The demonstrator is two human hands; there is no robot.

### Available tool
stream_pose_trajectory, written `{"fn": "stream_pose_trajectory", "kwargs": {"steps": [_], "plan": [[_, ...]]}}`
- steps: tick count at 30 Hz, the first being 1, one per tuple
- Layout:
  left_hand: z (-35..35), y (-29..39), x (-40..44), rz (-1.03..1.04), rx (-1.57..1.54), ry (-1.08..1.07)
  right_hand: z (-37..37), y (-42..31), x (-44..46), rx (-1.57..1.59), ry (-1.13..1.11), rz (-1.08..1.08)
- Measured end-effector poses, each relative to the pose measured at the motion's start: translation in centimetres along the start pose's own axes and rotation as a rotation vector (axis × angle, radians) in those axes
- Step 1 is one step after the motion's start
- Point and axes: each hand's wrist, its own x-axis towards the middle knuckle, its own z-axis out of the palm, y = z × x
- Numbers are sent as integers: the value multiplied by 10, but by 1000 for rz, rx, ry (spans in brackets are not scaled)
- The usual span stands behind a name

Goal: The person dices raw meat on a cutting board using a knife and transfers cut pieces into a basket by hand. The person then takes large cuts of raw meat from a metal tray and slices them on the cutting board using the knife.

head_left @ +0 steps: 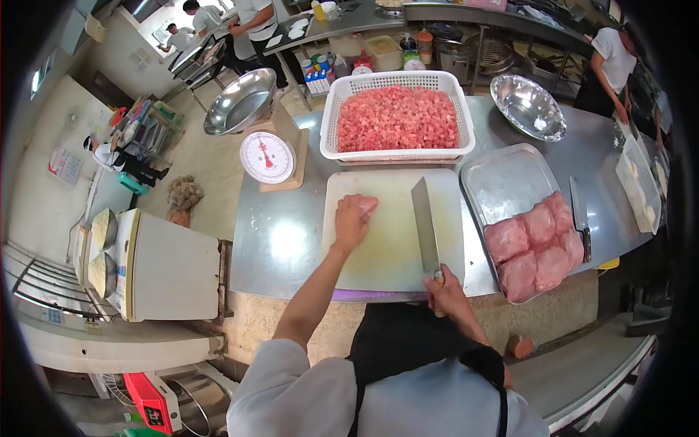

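Observation:
My left hand (351, 224) rests on the left part of a white cutting board (386, 255), its fingers over a small piece of raw meat (368, 205) that pokes out on the right. In my right hand (446, 291) is the wooden handle of a cleaver (425, 226). The long blade points away from me, over the board's right side and apart from the meat. Beyond the board, a white plastic basket (327, 131) holds a heap of diced pink meat (397, 120). On the right, a metal tray (502, 178) carries several large raw meat pieces (535, 244).
A dial scale (268, 157) with a metal pan (240, 102) stands at the table's left corner. One metal bowl (528, 108) sits at the back right. Beside the tray lies a knife (579, 218). Another person (611, 65) works at the far right, near a white basket (637, 186).

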Motion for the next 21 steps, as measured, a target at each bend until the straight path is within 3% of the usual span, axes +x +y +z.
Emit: {"fn": "stream_pose_trajectory", "kwargs": {"steps": [4,7,10,13,14,17,21], "plan": [[-15,72,-24,261,119,180,-13,8,2,58,-41,70],[-5,69,-57,178,-173,-72,-20,11,-3,-4,-51,61],[-6,74,-68,169,-170,-50,-25,0,-5,-100,-65,59],[10,65,-47,-130,-424,66,-28,-11,-9,-164,-97,88],[26,45,-47,-174,-577,11,-32,-24,-9,-190,-155,86],[33,55,-48,-48,-365,126,-42,-36,-3,-298,-222,17],[41,79,-71,-165,-408,138,-47,-7,4,-405,-187,-155]]}}
